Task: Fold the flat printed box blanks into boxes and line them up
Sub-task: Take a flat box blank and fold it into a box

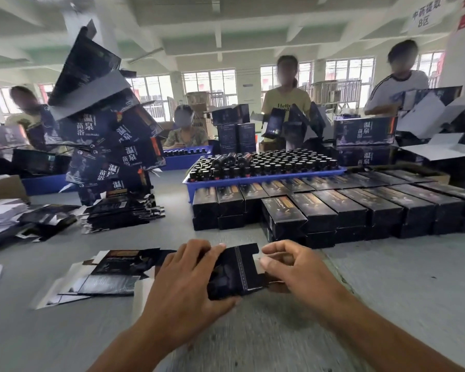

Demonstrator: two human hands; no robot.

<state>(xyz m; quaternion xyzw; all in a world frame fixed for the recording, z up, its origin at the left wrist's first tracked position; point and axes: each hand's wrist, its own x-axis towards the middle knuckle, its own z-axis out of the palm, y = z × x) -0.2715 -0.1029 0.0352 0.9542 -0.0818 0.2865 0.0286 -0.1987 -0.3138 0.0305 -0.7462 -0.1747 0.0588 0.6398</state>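
A dark printed box blank lies partly folded on the grey table in front of me. My left hand grips its left side, thumb under the near edge and fingers over the top. My right hand pinches the pale end flap at the blank's right end. Several flat blanks lie spread to the left of my hands. Folded dark boxes stand lined up in stacked rows just beyond my hands, running to the right.
A blue tray of dark bottles sits behind the box rows. A tall leaning stack of printed boxes and a pile of flat blanks rise at the left. Several people work along the table's far side.
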